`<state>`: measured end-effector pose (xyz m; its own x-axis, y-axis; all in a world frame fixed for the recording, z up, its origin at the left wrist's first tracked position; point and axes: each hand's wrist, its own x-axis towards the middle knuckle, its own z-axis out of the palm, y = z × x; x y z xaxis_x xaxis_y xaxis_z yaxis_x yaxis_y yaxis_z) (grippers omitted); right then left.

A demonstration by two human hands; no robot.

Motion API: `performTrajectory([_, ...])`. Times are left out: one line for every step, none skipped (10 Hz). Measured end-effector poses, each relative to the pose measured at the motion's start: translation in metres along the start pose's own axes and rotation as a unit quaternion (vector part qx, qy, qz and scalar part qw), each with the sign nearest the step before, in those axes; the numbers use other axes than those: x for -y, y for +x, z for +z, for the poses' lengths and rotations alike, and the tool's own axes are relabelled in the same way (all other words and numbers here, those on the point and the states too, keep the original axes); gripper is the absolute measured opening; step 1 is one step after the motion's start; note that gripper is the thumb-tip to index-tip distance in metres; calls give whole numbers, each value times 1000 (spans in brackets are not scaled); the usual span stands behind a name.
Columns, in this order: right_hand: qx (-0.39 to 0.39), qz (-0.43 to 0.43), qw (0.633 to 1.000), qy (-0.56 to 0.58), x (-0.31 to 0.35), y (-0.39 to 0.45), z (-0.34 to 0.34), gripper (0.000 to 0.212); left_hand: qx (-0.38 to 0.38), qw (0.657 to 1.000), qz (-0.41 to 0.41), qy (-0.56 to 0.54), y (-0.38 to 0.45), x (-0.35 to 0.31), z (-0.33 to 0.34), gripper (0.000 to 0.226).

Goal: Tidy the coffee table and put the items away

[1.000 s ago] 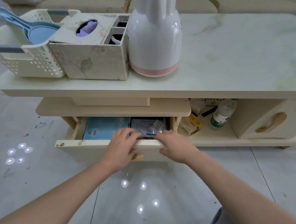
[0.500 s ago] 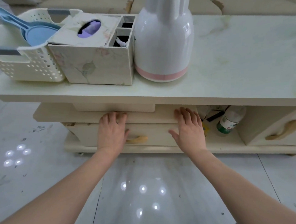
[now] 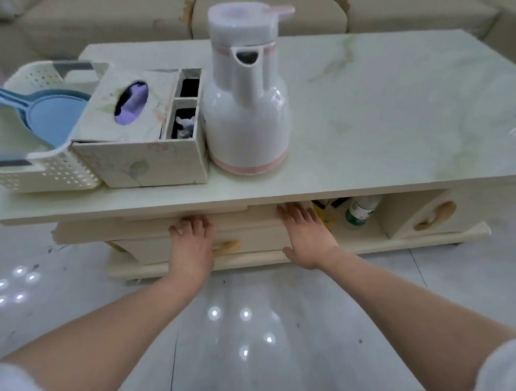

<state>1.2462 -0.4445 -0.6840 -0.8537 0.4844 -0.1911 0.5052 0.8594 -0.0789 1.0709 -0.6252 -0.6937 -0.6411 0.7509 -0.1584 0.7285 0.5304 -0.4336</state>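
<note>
The cream coffee table (image 3: 381, 123) has a marble-look top. Under it on the left, the drawer (image 3: 253, 234) is pushed in flush, its tan handle (image 3: 228, 246) showing between my hands. My left hand (image 3: 192, 243) lies flat on the drawer front, fingers spread. My right hand (image 3: 308, 234) presses flat on the drawer's right end, holding nothing. On the tabletop stand a white jug with a pink band (image 3: 246, 106), a floral tissue box organiser (image 3: 140, 132) and a white perforated basket (image 3: 40, 174) holding blue scoops (image 3: 52, 116).
An open shelf under the table holds a green-labelled bottle (image 3: 361, 214) and small packets. A second drawer with a tan handle (image 3: 437, 215) sits at the right. A beige sofa (image 3: 271, 12) runs behind the table. Glossy tile floor (image 3: 258, 330) lies in front.
The drawer, open a second ago with items showing inside, has been pushed shut. Both hands went from its top edge to flat on its front. My view has pulled back and up.
</note>
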Motion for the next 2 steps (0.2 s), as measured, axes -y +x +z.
performTrajectory([42,40,997,40,-5,-50,-46,80,147,987,-4,-56,-16,2,-62,86])
performTrajectory([77,91,987,110,-14,-114,-99,60,197,964,95,-153,-44,0,-125,69])
